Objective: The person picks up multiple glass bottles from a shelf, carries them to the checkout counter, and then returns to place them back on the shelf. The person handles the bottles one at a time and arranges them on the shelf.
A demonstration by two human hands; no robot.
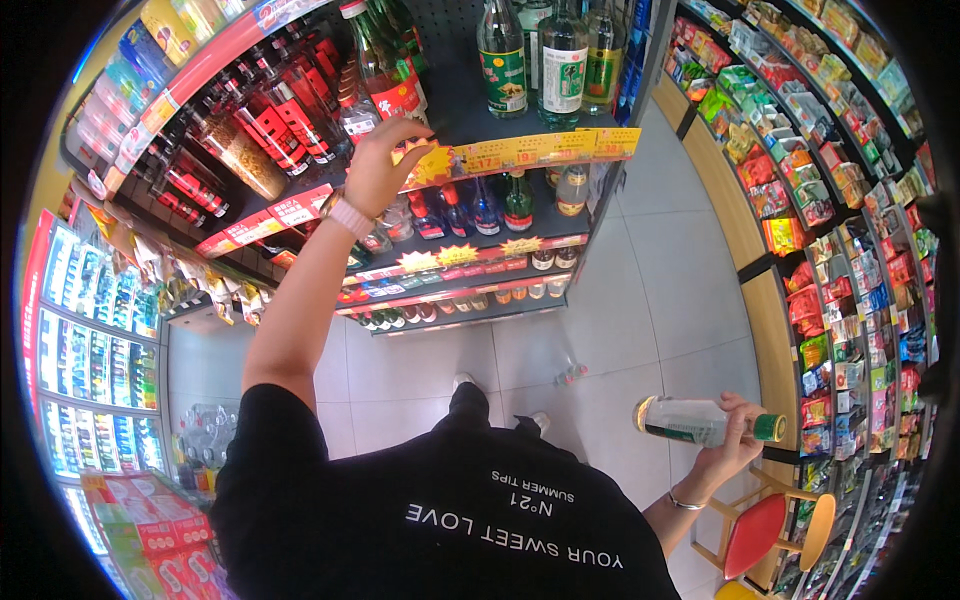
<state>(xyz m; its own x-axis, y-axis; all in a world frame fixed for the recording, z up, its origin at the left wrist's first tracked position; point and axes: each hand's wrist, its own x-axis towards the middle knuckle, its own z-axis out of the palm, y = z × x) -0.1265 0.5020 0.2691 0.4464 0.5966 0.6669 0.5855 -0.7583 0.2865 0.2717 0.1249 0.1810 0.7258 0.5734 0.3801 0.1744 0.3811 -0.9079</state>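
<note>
My right hand point(733, 442) grips a clear glass bottle point(684, 420) near its neck, below the green cap. The bottle lies almost level, its base towards the middle of the view, over the tiled floor. My left hand point(382, 161) reaches up to the front edge of the display shelf point(450, 127). Its thumb and fingers are bent and apart, around a yellow starburst price tag point(429, 166); whether they touch it is unclear. Just behind that hand stands a green glass bottle point(394, 94) with a red label. Farther right on the shelf are several labelled bottles point(562, 82).
Dark bottles with red labels point(270, 127) crowd the shelf's left side. Lower shelves point(487, 210) hold more bottles. A clear bottle point(571, 373) lies on the floor. Snack racks point(810, 187) line the right, with a red-seated chair point(754, 534) below. Lit drink coolers point(97, 360) stand left.
</note>
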